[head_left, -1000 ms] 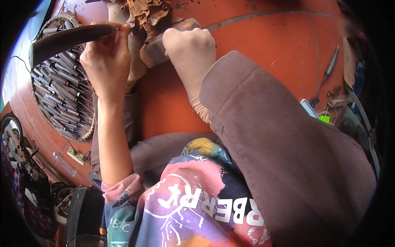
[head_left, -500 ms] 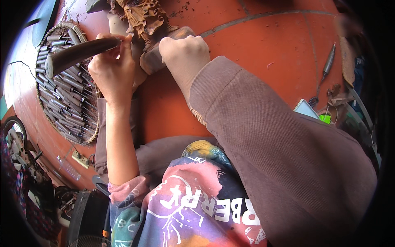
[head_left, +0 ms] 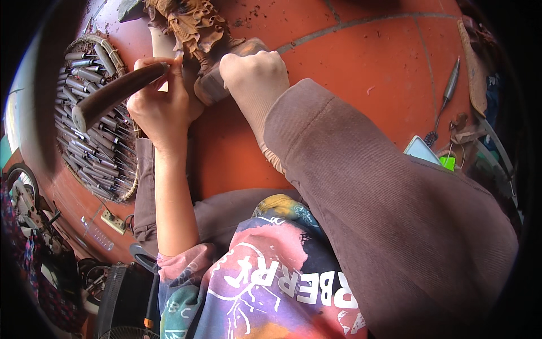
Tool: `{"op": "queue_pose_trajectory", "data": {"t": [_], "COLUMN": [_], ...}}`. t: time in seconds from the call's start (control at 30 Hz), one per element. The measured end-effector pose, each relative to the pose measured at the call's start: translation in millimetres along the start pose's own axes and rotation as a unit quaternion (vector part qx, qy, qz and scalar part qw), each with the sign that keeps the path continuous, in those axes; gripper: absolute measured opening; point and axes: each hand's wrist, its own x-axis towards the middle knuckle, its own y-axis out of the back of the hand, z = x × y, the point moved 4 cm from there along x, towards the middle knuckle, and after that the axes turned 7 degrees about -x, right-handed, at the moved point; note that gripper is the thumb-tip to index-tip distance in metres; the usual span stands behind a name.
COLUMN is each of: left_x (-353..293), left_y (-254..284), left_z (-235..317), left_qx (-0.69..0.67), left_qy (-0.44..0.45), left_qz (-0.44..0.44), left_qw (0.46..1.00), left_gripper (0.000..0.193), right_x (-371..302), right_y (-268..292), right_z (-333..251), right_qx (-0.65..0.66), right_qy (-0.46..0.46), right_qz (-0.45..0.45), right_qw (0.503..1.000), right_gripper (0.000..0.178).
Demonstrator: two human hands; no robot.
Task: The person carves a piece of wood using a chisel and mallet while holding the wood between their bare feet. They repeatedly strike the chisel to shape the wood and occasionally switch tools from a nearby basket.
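A brown wood carving [head_left: 195, 28] with curling, leaf-like relief lies on the red floor at the top, on a smoother block-shaped base [head_left: 213, 86]. My left hand [head_left: 164, 107] is closed round the thin end of a dark-handled carving tool [head_left: 110, 99], its thick end pointing down and left; the tip is hidden by my fingers and the carving. Against the right side of the base, my right hand [head_left: 254, 72] is a fist with the knuckles up. Its fingertips are out of sight, so what it grips cannot be made out.
To the left stands a round woven basket [head_left: 138, 178] full of wooden-handled carving tools. A corded pen-shaped tool [head_left: 451, 79] and a pale blue flat object [head_left: 422, 150] lie at the right. A power strip [head_left: 114, 221], clear bottle [head_left: 99, 234] and motorbike [head_left: 22, 183] are at the lower left.
My left hand and the carving tool have shifted slightly down and right. A dark blurred shape has come in at the left edge, covering part of the basket's rim. My right hand has hardly moved.
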Motion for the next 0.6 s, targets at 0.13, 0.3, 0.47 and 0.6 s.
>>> {"op": "queue_pose_trajectory", "data": {"t": [0.13, 0.3, 0.47, 0.6], "left_x": [-14, -16, -4, -2], "left_y": [8, 27, 12, 9], "left_z": [1, -17, -27, -28], "left_qx": [-0.079, -0.195, -0.264, -0.235], "left_qy": [-0.054, 0.118, 0.150, 0.137], "left_qz": [0.023, 0.029, -0.009, -0.023], "left_qw": [0.995, 0.973, 0.953, 0.962], "left_gripper": [0.011, 0.012, 0.013, 0.013], "right_x": [0, -2, -2, -1], "right_y": [-2, 4, -3, -3], "right_z": [1, 2, 0, 1], "right_qx": [0.009, 0.011, -0.005, 0.012], "right_qy": [0.006, 0.004, 0.008, -0.007], "right_qz": [0.010, 0.032, 0.033, 0.038], "right_qw": [1.000, 0.999, 0.999, 0.999], "right_gripper": [0.009, 0.009, 0.010, 0.010]}}
